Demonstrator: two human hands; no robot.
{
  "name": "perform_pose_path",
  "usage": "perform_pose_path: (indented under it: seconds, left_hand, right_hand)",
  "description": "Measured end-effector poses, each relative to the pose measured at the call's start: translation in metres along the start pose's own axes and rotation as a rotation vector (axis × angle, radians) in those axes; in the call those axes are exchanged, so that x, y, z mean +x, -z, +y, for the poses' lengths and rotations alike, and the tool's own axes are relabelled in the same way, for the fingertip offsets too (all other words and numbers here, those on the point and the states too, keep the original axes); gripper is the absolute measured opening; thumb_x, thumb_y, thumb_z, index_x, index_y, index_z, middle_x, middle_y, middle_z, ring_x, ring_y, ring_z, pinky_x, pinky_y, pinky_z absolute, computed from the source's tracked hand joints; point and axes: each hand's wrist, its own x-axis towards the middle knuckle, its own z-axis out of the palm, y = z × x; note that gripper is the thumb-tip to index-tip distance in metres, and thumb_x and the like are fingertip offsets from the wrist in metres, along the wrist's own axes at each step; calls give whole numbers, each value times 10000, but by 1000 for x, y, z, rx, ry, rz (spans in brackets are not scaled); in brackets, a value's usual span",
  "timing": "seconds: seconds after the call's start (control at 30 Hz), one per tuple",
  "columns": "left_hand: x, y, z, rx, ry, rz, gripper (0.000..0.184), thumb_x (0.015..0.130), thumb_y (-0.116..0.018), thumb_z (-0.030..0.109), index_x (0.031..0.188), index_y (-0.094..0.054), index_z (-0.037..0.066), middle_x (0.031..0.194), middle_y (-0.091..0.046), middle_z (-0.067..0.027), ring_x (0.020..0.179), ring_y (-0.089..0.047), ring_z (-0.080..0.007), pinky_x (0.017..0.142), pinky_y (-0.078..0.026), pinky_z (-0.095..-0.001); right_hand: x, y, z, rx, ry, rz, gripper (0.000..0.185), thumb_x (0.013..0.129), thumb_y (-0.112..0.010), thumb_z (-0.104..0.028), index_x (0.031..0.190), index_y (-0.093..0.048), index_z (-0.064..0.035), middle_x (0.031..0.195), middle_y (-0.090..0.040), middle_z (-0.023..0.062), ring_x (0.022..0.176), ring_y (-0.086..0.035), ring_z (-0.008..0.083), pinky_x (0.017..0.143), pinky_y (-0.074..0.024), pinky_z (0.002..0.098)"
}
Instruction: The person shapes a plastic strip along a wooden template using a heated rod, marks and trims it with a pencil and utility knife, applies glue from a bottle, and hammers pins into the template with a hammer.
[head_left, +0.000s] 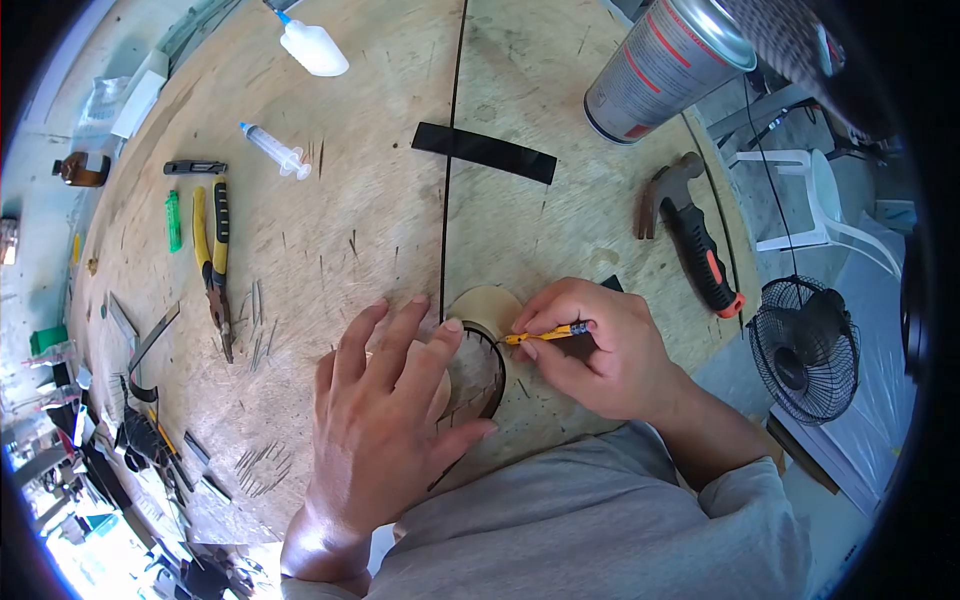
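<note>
My right hand (595,350) pinches a short yellow pencil-like tool (545,335), its tip at the right edge of a dark curved band (497,375). My left hand (395,400) lies spread over the left side of the round piece inside that band, fingers apart. A tan disc (487,306) shows just above the band, partly covered. From the band's top, a thin black strip (450,200) runs up the wooden table. Part of the round piece is hidden under my left hand.
On the wooden table (370,220) lie pliers (215,260), a syringe (275,150), a glue bottle (313,47), a black plate (485,152) and a hammer (690,235). A spray can (665,70) stands at the upper right. Beyond the right edge is a fan (803,350).
</note>
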Motion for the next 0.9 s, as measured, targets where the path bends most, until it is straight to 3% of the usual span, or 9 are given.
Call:
perform_pose_path:
  seconds: [0.17,0.27,0.4,0.5,0.63,0.7,0.73,0.83,0.9]
  left_hand:
    - [0,1,2,0,8,0,903,600,-977,428,1395,-681,118,1526,-609,-136,1437,-509,-418,1122,-450,-542]
    - [0,0,1,-18,1,14,903,597,-987,402,1398,-679,120,1517,-615,-136,1443,-506,-415,1131,-447,-542]
    - [-2,2,1,-61,7,25,874,624,-990,347,1406,-671,126,1515,-614,-136,1452,-501,-411,1142,-441,-540]
    - [-4,7,1,-97,11,11,834,702,-955,362,1442,-641,143,1535,-592,-137,1466,-486,-410,1152,-432,-553]
    - [-11,3,-8,-119,-24,30,789,803,-890,438,1487,-602,169,1571,-553,-129,1499,-448,-400,1163,-417,-571]
    - [-13,-3,-11,-103,-52,70,785,832,-865,481,1501,-589,177,1580,-542,-122,1515,-430,-391,1166,-413,-575]
    - [-13,-5,-11,-92,-41,65,786,834,-867,477,1506,-588,179,1587,-535,-113,1521,-426,-373,1160,-422,-562]
    - [-13,-6,-12,-91,-32,36,792,822,-878,462,1500,-588,174,1589,-532,-115,1515,-435,-362,1152,-430,-549]
    - [-15,-2,-12,-105,-41,33,790,817,-882,462,1490,-591,166,1585,-533,-124,1513,-438,-357,1142,-440,-546]
  right_hand:
    - [0,-2,-17,-299,113,-65,180,887,-753,62,994,-645,-35,929,-697,123,722,-711,231,675,-583,338]
    - [4,10,-44,-346,298,91,209,887,-726,89,1016,-620,-36,954,-690,117,699,-669,180,664,-575,319]
    - [12,38,-66,-75,306,187,351,978,-688,48,1272,-510,-24,1075,-715,156,917,-712,162,748,-582,308]
    - [38,30,-78,-99,265,190,419,1009,-657,55,1372,-459,-11,1111,-713,157,945,-700,159,804,-573,299]
    - [78,-4,-98,-237,223,33,341,983,-691,50,1300,-576,-4,1007,-728,141,863,-707,224,771,-561,332]
    - [106,-19,-103,-456,320,-112,233,954,-756,-21,1154,-635,-28,879,-714,139,757,-701,340,698,-567,403]
    - [118,-30,-101,-460,319,-188,179,974,-732,-98,1130,-662,-45,880,-717,168,792,-682,418,698,-547,497]
    - [150,-59,-82,-697,448,-380,174,993,-706,-131,1138,-682,-40,893,-728,173,830,-711,418,735,-563,522]
    - [164,-76,-88,-843,312,-576,208,981,-714,-129,1153,-693,-13,941,-739,198,895,-718,432,806,-561,516]
